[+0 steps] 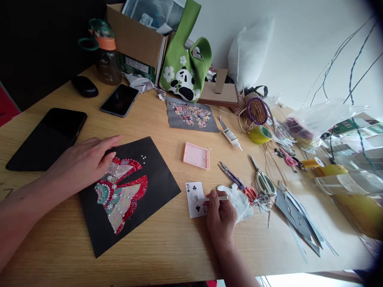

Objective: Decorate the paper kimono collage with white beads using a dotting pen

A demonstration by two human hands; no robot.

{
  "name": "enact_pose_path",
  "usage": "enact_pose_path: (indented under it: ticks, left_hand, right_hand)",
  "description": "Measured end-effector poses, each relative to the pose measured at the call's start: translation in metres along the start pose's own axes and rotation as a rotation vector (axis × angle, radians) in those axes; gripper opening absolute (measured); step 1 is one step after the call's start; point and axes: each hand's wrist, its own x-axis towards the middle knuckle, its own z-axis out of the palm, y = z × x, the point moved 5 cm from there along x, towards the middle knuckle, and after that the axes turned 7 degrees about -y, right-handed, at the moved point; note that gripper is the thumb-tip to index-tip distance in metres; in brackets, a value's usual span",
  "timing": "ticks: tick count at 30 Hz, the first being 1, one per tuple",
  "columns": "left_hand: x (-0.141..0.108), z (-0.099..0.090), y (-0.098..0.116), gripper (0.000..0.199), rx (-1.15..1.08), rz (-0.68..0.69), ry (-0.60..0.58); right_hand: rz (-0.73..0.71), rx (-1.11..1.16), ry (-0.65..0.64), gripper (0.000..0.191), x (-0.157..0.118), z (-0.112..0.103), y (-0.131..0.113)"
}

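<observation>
My left hand [86,157] lies flat with fingers stretched over the upper left part of a black sheet [158,171]. On that sheet is a red, teal and cream fabric butterfly wing shape [119,203] dotted with small white beads; my hand hides part of it. Several loose beads [143,159] sit on the black sheet near the red edge. My right hand [221,219] pinches a thin white stick [220,198], its tip at a three of clubs playing card [193,209]. Above the card lies a pink tray [184,161] of tiny white beads.
A white cloth [243,205] lies beside my right hand, with thread snips [231,175] and scissors [263,179] beyond it. A glue tube [231,137] and a grey sheet with floral fabric [191,115] lie farther back. Left are a tablet [44,137], phone [119,100] and mouse [85,86].
</observation>
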Motion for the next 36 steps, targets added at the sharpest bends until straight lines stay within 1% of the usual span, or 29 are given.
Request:
enact_pose_path:
  ticks: [9,14,22,29,36]
  left_hand:
    - [0.0001,-0.0003,0.0009,0.056,0.002,-0.008,-0.029]
    - [0.0012,-0.0024,0.0038,0.057,-0.011,-0.018,-0.054]
    - [0.0007,-0.0028,0.0034,0.057,-0.015,-0.019,-0.042]
    - [0.0005,-0.0038,0.0036,0.058,-0.015,-0.026,-0.05]
    - [0.0019,-0.0048,0.0056,0.058,-0.024,-0.049,-0.076]
  right_hand:
    - [0.105,0.026,-0.004,0.044,0.0025,0.0008,0.0034]
    - [0.132,0.031,-0.018,0.047,0.0042,0.0013,0.0058]
    - [0.166,0.024,-0.029,0.048,0.0051,0.0024,0.0067]
    - [0.161,0.028,-0.039,0.051,0.006,0.0029,0.0045]
    - [0.114,0.034,-0.048,0.048,0.0044,0.0035,0.0038]
